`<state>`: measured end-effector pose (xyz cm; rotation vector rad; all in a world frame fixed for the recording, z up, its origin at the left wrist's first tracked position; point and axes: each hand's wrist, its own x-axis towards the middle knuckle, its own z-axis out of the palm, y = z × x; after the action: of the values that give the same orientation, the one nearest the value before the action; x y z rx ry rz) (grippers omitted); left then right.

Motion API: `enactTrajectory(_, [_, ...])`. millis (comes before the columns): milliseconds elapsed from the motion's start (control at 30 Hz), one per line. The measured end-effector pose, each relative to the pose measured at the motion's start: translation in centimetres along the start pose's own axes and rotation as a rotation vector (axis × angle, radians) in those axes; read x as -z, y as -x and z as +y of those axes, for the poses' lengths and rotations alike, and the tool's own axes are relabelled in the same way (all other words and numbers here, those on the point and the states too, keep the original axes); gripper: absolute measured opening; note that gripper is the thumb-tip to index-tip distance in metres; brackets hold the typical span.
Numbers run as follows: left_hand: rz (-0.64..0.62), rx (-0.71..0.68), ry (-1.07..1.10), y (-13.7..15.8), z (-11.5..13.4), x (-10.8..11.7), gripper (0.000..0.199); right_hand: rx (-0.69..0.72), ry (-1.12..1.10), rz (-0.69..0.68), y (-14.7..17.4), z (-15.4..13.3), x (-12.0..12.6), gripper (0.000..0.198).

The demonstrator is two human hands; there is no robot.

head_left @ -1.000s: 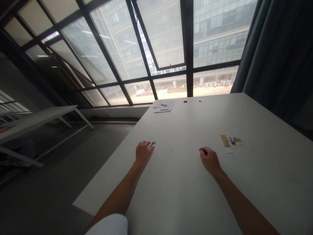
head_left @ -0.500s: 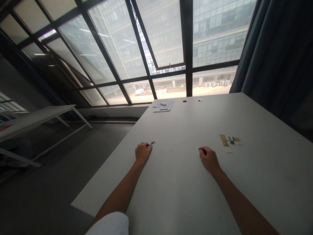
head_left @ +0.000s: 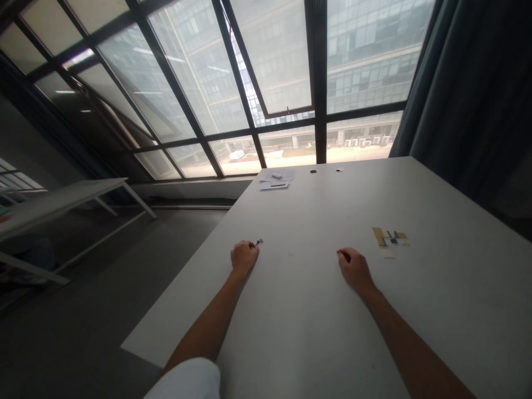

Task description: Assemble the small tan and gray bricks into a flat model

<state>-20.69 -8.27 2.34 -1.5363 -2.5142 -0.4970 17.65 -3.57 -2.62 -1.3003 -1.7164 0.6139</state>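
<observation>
Left hand (head_left: 244, 256): fingers narrow at small dark part (head_left: 259, 241) on bench (head_left: 299, 316) (grip unclear), apparently not yet lifted. Right hand (head_left: 354, 268): fingers curled, contents hidden; yellow pieces (head_left: 378, 235) grouped to its right.

Dark piece (head_left: 260, 241) at left grip (head_left: 243, 256)
</observation>
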Motion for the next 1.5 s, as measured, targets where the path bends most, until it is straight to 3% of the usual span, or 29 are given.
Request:
enactTrajectory(233, [-0.018,-0.015,-0.018,-0.1,-0.1,0.2,0.022,-0.001,-0.006,-0.008,0.0,0.1,0.0,0.029])
enactTrajectory(433, [0.038,-0.092,-0.029,-0.1,0.9,1.2,0.021,-0.002,-0.005,-0.007,0.0,-0.1,0.0,0.03])
enactTrajectory(567, [0.076,-0.233,0.011,0.2,3.4,1.7,0.017,-0.003,-0.018,-0.002,0.0,-0.4,0.0,0.029])
enactTrajectory(800, [0.103,-0.55,0.175,2.4,10.1,1.8,0.004,0.008,-0.05,0.005,-0.1,-0.5,-0.1,0.024])
enactTrajectory(1100, [0.018,-0.855,0.35,5.3,17.8,-0.7,0.006,0.131,-0.096,-0.018,0.0,-0.9,-0.1,0.017])
enactTrajectory(1233, [0.007,-0.901,0.398,6.1,19.2,-1.7,0.008,0.177,-0.059,-0.042,0.1,-1.3,0.2,0.019])
enactTrajectory(1500, [-0.021,-0.927,0.544,6.2,19.2,-2.8,0.009,0.19,0.012,-0.047,0.3,-1.7,0.3,0.012])
